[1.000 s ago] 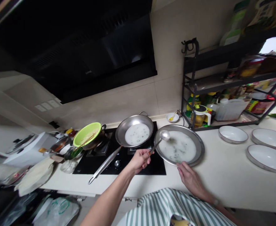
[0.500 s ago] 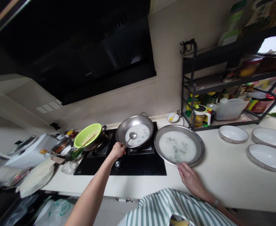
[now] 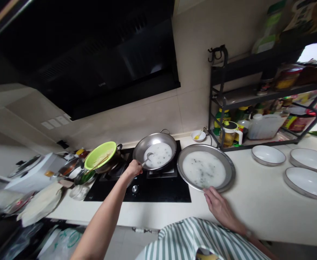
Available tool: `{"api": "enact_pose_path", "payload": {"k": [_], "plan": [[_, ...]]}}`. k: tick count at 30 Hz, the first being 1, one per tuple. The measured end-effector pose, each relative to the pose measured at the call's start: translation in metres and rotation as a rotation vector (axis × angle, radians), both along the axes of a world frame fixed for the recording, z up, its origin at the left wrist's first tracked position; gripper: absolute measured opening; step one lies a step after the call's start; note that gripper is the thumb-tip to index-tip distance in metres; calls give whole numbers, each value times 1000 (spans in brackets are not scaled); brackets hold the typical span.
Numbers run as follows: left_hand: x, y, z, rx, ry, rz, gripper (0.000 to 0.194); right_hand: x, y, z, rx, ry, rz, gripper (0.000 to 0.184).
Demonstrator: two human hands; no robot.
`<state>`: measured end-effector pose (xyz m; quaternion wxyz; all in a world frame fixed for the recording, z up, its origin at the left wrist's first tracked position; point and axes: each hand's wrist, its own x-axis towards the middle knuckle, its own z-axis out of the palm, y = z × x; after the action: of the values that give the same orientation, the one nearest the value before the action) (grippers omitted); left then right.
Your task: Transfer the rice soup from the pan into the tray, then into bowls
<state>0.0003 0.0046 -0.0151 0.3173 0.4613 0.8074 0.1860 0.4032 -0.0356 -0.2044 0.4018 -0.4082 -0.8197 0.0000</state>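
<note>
My left hand (image 3: 135, 168) is closed round the handle of a metal ladle (image 3: 148, 156). The ladle's bowl dips into milky white soup with green bits, inside a steel wok (image 3: 140, 151) on the hob. My right hand (image 3: 218, 203) grips the near rim of a wide steel basin (image 3: 230, 169), its thumb and fingers at the edge. More of the white, green-flecked soup fills the basin, which stands on the counter just right of the hob.
Left of the wok, a lime-green basin (image 3: 89, 159) with chopsticks sits on a dark pot. White bowls (image 3: 268, 154) stand at the right. A black rack (image 3: 223, 108) of bottles rises behind the counter. A small dish (image 3: 198, 135) lies near the wall; the range hood (image 3: 120, 72) hangs above.
My left hand has drawn slightly left and down, and the ladle's bowl has tipped and sunk into the soup. My right hand stays on the basin rim.
</note>
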Motion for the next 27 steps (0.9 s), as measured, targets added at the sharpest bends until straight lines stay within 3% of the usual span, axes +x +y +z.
{"api": "enact_pose_path", "payload": {"k": [7,17,22,27], "plan": [[17,-2,4,22,-406,139,23,1,0,0,-10,7,-4,33],[29,-16,21,13,-748,261,7,2,1,-3,-58,34,-2,32],[37,-20,28,8,-795,271,6,2,0,0,-36,11,0,31],[50,-25,38,26,-828,188,6,1,0,-1,8,-14,-25,32]]}}
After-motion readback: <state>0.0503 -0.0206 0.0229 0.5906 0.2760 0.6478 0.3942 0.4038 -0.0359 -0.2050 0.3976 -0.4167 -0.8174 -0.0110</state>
